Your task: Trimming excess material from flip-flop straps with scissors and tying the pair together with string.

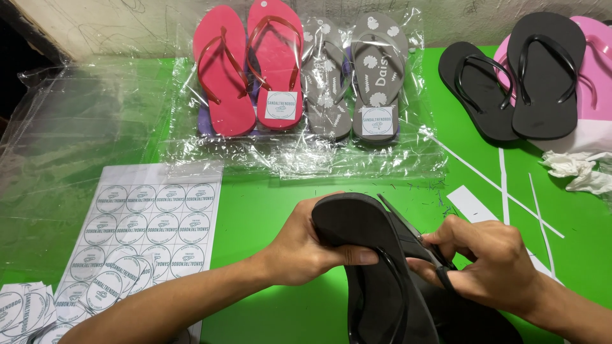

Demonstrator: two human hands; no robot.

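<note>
Both hands, left hand (299,245) and right hand (488,261), grip black flip-flops (376,267).

I hold a sandal (376,255) at six o'clock, left hand (299,245) on its left, right hand (491,261) on its right. A sticker sheet (150,223) lies at nine. Two bagged pairs (299,70) sit at twelve, and a loose pair (516,76) at two.

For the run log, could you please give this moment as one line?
left hand: grips black flip-flop | right hand: pinches its strap | behind: bagged red pair, grey pair
</note>
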